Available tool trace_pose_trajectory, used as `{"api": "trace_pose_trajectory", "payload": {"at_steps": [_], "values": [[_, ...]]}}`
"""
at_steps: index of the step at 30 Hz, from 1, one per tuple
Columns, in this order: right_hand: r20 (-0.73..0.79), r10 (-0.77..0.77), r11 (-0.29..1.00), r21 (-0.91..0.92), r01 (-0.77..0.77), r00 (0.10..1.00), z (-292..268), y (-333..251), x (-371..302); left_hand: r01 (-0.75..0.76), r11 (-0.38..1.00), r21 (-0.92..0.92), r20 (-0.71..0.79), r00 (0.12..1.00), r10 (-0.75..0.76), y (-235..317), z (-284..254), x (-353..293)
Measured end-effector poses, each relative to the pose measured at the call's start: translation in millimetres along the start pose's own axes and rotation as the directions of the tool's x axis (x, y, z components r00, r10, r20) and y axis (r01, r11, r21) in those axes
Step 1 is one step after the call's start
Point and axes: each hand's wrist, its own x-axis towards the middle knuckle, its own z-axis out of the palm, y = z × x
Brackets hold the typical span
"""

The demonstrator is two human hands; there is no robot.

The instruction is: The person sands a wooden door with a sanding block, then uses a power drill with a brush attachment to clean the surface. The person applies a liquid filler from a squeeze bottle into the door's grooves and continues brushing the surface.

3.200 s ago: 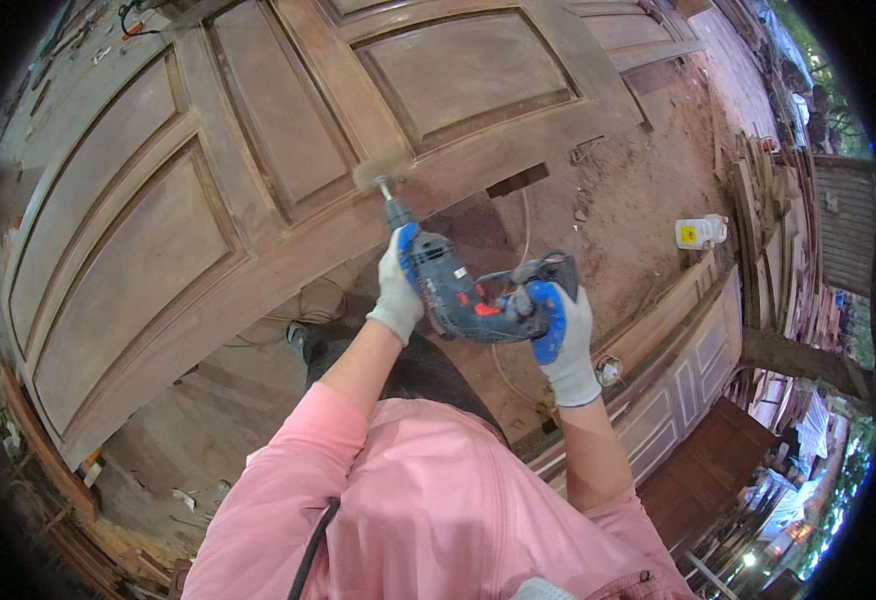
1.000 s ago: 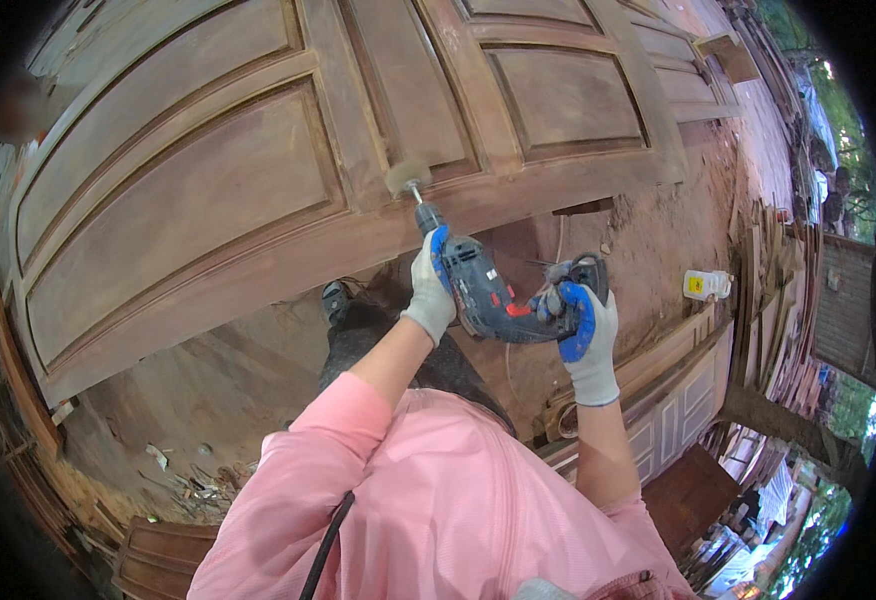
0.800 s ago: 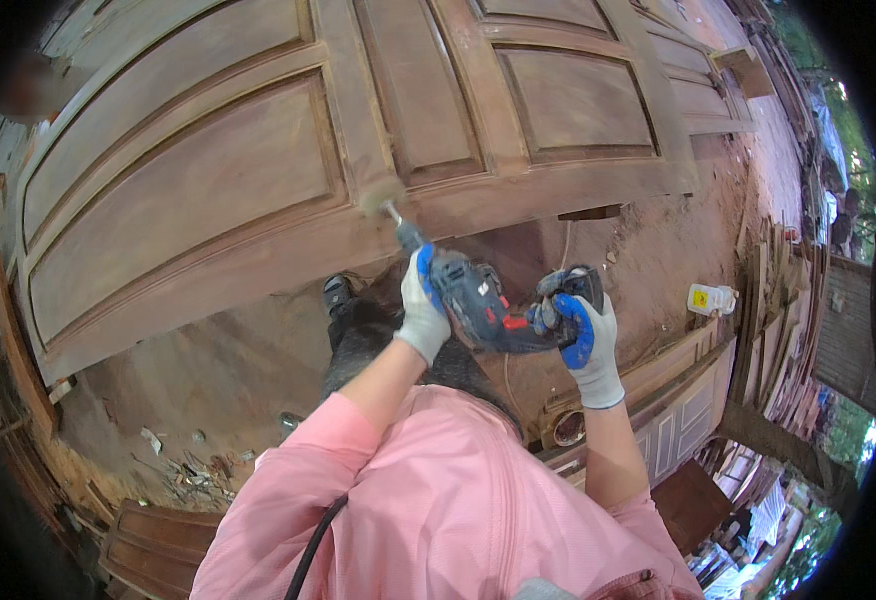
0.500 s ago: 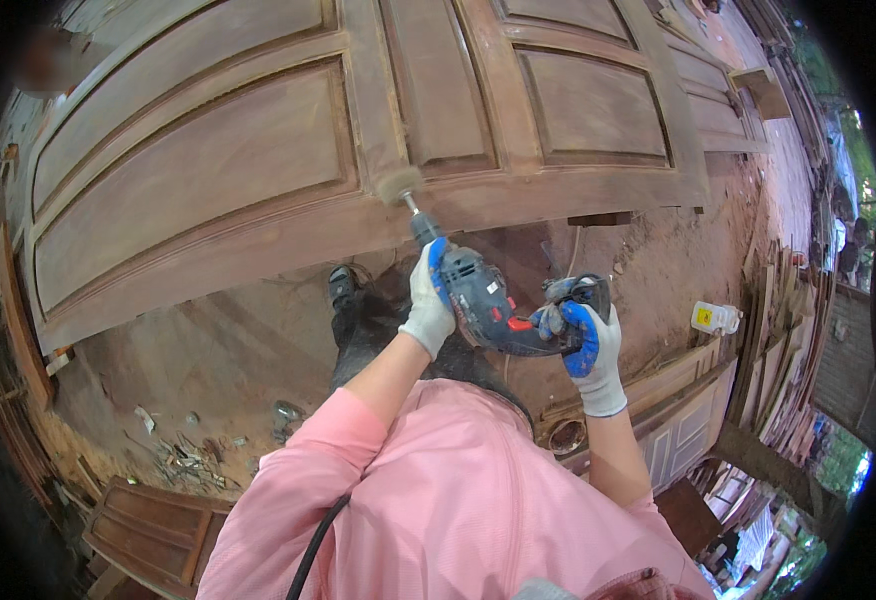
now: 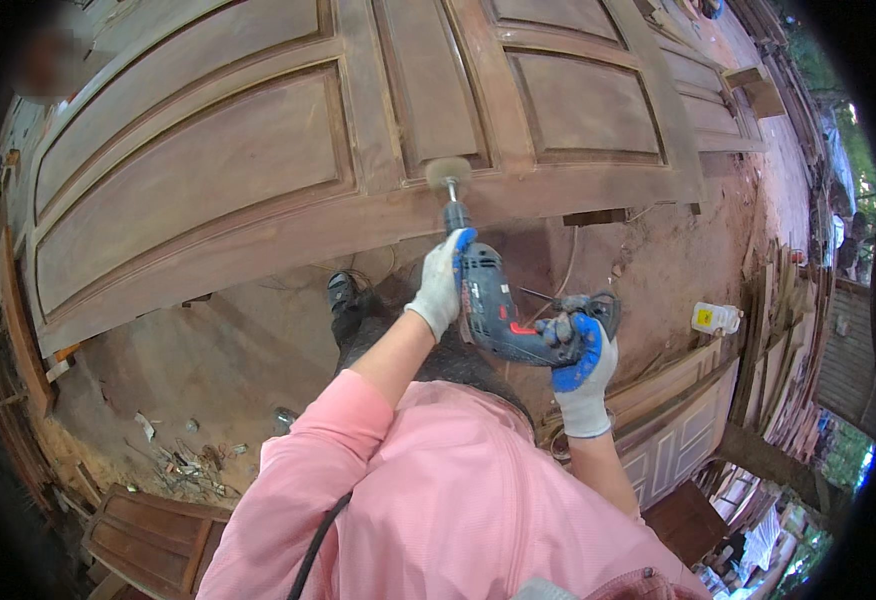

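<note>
Both my hands, in white gloves with blue palms, hold a dark electric drill [image 5: 493,300] with a red trigger. My left hand [image 5: 443,280] is wrapped round its front body behind the chuck. At the rear handle, my right hand [image 5: 583,360] is closed near the trigger. A round, fuzzy tan sanding wheel [image 5: 448,172] sits on the drill's shaft, blurred at its rim. It meets the near rail of a brown panelled wooden door [image 5: 198,170], at the lower end of the narrow middle panel. The door lies flat in front of me.
A white bottle [image 5: 716,318] with a yellow label is on the dirt floor to the right. Stacked boards [image 5: 778,330] line the right side. Scraps [image 5: 193,470] and a smaller panelled wood piece [image 5: 148,535] lie at lower left. A black cord [image 5: 318,545] runs past my left arm.
The drill and its sanding wheel have moved right along the door's near rail, to the foot of the narrow panel. The drill points straighter ahead; both hands keep their hold.
</note>
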Motion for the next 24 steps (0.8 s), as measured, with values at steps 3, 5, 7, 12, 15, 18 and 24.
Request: {"api": "trace_pose_trajectory", "payload": {"at_steps": [3, 5, 7, 12, 15, 18, 24], "values": [[0.058, 0.022, 0.999, -0.04, -0.019, 0.998, 0.8, -7.5, -6.4, -0.037, 0.999, -0.003, 0.04, 0.999, 0.037, -7.3, -9.7, -12.0], [0.091, 0.048, 0.988, -0.152, -0.033, 0.995, 6.6, -2.0, -1.3, 0.0, 0.981, -0.195, -0.015, 1.0, -0.003, -0.1, -23.4, -21.4], [0.265, 0.074, 0.982, -0.185, -0.025, 0.961, 22.2, -1.3, 19.1, -0.026, 0.989, -0.144, -0.001, 1.0, 0.026, 21.5, -30.2, -18.0], [0.294, 0.088, 0.99, -0.128, -0.052, 0.952, 45.9, -7.8, 69.7, -0.115, 0.977, -0.18, -0.006, 0.993, 0.115, 54.8, -6.5, 15.0], [0.264, 0.12, 0.972, -0.225, -0.06, 0.957, 35.2, -8.5, 52.4, -0.235, 0.948, -0.216, -0.086, 0.971, 0.222, 25.2, -20.2, -14.7], [0.27, 0.195, 0.959, -0.252, -0.126, 0.943, 32.2, 4.2, 17.5, -0.095, 0.94, -0.329, -0.089, 0.994, 0.069, 14.2, -61.4, -39.4], [0.122, 0.087, 0.992, -0.106, -0.074, 0.989, 17.9, 16.5, -8.0, -0.119, 0.986, -0.119, -0.046, 0.992, 0.114, 5.8, -46.8, -22.2]]}}
